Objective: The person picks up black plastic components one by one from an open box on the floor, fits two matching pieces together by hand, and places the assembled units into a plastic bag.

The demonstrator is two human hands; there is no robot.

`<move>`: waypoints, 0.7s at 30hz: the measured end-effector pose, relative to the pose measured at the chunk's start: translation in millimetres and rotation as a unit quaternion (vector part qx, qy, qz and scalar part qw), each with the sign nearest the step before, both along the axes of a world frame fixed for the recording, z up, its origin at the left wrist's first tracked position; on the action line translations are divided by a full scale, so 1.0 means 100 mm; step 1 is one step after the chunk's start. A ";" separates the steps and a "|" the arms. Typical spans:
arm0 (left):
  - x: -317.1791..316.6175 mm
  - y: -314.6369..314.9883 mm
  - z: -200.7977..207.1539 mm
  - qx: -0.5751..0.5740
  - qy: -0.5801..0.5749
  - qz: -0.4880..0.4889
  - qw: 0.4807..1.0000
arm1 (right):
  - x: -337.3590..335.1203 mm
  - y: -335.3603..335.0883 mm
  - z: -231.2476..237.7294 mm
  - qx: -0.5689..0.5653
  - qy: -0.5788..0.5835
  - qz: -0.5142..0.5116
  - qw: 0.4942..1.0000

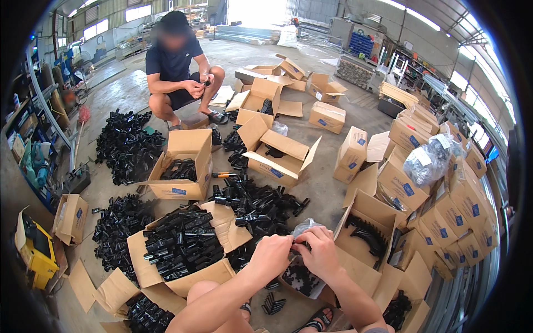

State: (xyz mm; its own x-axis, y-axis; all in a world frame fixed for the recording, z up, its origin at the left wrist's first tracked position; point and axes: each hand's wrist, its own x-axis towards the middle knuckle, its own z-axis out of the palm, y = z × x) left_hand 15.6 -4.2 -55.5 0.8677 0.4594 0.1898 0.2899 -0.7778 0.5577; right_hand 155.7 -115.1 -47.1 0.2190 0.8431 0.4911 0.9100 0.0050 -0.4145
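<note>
Bare forearms (225, 299) angle in from the lower edge, left hand (272, 255) and right hand (321, 248) meeting, fingertips pinched on a small dark piece (298, 245) between black pile (255, 208) and open carton (373, 206) on the floor (327, 186). Fingers hide its long axis; clear plastic (306, 225) sits just beyond.

The person's bare forearms (229, 297) angle inward, the left hand (273, 252) and right hand (318, 245) close together with fingers curled.
</note>
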 end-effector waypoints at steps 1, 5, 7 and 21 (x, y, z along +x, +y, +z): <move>0.00 0.00 0.00 -0.002 -0.003 -0.003 1.000 | 0.01 0.00 -0.01 0.000 0.008 -0.002 1.000; -0.01 0.00 0.04 0.007 -0.002 0.004 1.000 | 0.01 0.02 0.04 -0.007 -0.002 0.002 1.000; 0.00 0.01 0.04 0.000 0.009 0.001 1.000 | 0.01 0.02 0.08 -0.022 -0.007 -0.004 1.000; -0.04 0.01 0.34 -0.121 -0.086 -0.012 0.989 | 0.12 -0.29 -0.21 0.052 0.467 0.053 0.881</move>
State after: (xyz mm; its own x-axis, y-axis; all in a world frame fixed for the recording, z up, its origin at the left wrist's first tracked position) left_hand 12.0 -2.8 -21.1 0.8434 0.4889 0.2227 0.1569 -0.6207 0.7682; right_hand 167.9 -143.9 -67.9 0.4905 0.8449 0.2134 0.1635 0.1513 -0.9749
